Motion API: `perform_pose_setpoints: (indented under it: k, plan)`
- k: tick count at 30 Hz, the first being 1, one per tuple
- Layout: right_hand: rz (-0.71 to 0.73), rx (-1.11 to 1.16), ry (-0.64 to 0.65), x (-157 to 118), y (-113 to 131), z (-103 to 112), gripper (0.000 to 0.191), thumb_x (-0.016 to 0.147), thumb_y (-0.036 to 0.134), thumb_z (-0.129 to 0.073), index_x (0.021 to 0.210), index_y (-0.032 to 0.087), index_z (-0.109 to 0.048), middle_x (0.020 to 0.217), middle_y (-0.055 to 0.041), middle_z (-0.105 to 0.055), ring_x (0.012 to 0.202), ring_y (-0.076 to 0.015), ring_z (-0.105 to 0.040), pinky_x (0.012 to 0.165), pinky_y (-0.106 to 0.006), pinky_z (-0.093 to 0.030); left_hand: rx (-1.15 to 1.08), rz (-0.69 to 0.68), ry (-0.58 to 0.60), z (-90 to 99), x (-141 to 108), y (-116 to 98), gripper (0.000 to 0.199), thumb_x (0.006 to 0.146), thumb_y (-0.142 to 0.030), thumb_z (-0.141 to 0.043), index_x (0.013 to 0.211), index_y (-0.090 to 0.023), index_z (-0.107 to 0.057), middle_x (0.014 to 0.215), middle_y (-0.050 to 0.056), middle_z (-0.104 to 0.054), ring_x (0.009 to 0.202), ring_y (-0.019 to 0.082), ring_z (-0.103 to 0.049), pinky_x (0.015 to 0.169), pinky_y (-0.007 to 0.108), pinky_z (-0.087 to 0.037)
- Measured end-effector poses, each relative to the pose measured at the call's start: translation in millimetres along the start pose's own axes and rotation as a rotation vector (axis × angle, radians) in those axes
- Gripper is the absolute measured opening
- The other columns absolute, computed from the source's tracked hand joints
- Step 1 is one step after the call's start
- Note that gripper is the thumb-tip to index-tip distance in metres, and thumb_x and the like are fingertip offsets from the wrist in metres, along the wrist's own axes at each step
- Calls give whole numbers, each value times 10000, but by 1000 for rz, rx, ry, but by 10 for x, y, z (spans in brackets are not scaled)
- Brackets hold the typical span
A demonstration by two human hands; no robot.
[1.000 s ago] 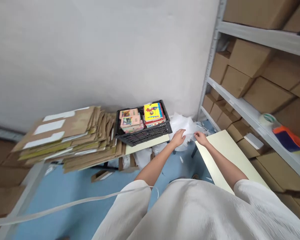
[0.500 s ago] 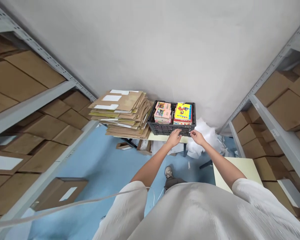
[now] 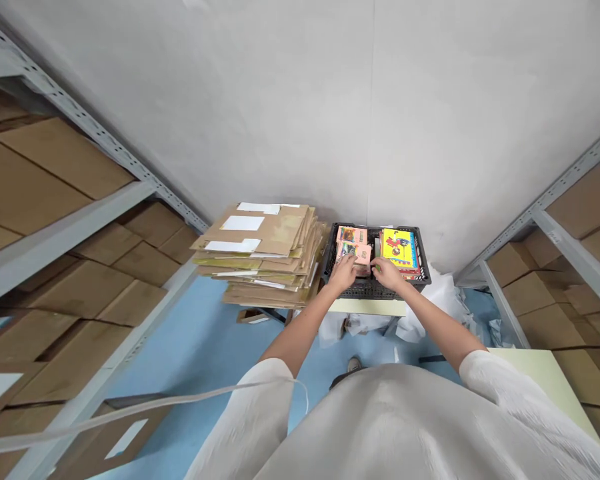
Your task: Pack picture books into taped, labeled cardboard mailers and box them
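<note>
A black plastic crate (image 3: 422, 253) holds two groups of books. On its left are pink books (image 3: 359, 253) in stacks; on its right is a stack with a yellow illustrated book (image 3: 399, 248) on top. My left hand (image 3: 344, 272) is closed at the front left of the nearer pink stack, fingers over its near edge. My right hand (image 3: 386, 273) reaches into the gap between the groups, its bent fingers against the pink stack's right side. The undersides of the fingers and the lower books are hidden.
Left of the crate stands a tall pile of flattened cardboard (image 3: 275, 241). Both share a pale table (image 3: 367, 307) against the wall. White wrapping (image 3: 443, 303) lies beside it. Shelves of cardboard boxes (image 3: 55, 160) flank both sides, and another pale table (image 3: 540, 380) is at right.
Both hands have moved from the crate's front rim up into it, onto the pink books. My view has shifted, so crate and cardboard pile appear lower and further right.
</note>
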State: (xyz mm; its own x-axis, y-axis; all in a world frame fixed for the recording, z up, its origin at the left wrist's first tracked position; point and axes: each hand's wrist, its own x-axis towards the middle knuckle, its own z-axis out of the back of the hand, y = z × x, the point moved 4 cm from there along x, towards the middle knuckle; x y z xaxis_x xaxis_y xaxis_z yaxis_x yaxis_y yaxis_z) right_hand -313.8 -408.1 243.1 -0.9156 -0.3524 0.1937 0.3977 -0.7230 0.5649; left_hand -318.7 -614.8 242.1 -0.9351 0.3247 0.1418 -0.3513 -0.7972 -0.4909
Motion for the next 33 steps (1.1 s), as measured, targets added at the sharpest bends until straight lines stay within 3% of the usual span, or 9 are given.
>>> perform_pose_setpoints:
  k: [4,8,16,19,21,24,27,30,33]
  plan:
    - [-19,-147,85,379,166,-288,385,955,133,-603,1309,192,-740,1475,-152,-698,1322,-309,-648,1128,-437,-485,36,-8,36,116,181,272,551,985,-138,-571,1524,-237,-631,1671,144,-545,1568,330,-487,1314,529,-389]
    - [-31,-285,122,523,238,-451,458,909,132,-659,1357,205,-712,1585,-156,-624,1396,-355,-580,1122,-476,-459,79,-60,95,140,240,395,553,986,-126,-568,1518,-263,-634,1658,143,-571,1600,324,-450,1337,570,-305]
    - [13,-305,152,566,263,-378,302,979,107,-596,1199,226,-764,1299,-124,-780,1191,-316,-661,1012,-416,-463,74,-154,107,231,222,473,360,974,-158,-639,1300,-255,-759,1450,159,-723,1444,320,-618,1243,477,-417]
    - [-6,-269,132,597,250,-297,230,1049,205,-601,1171,233,-794,1191,-124,-799,1107,-308,-672,991,-404,-463,77,-141,117,276,244,485,336,969,-190,-678,1287,-262,-757,1374,140,-764,1380,303,-664,1192,441,-457]
    - [-13,-265,55,604,271,-207,252,1080,264,-581,1188,234,-806,1175,-122,-782,1104,-305,-651,1011,-415,-457,78,-130,98,328,268,463,361,978,-178,-643,1310,-268,-753,1329,129,-785,1326,298,-691,1187,440,-453]
    - [-13,-293,-118,573,332,-11,326,1106,304,-518,1218,235,-816,1221,-136,-719,1163,-324,-584,1053,-461,-441,68,-147,33,432,328,339,423,991,-143,-569,1353,-271,-745,1311,119,-792,1283,302,-701,1230,463,-394]
    - [-87,-296,-278,483,321,241,369,1116,340,-496,1303,243,-798,1204,-162,-677,1193,-357,-536,1088,-506,-415,62,-200,-29,507,437,86,437,1021,-157,-527,1401,-266,-715,1364,114,-768,1307,311,-673,1264,483,-333]
    - [-181,-231,-350,311,189,517,411,1112,338,-498,1426,229,-740,1196,-178,-700,1217,-372,-559,1117,-510,-409,58,-253,-57,488,588,-290,450,1062,-169,-465,1446,-269,-678,1409,109,-747,1349,313,-638,1271,501,-308]
    - [-241,-128,-418,11,-13,815,439,1109,341,-483,1462,218,-712,1308,-169,-744,1247,-355,-628,1139,-480,-441,50,-330,-43,339,705,-779,456,1075,-172,-449,1467,-264,-662,1437,114,-733,1382,317,-617,1274,504,-306]
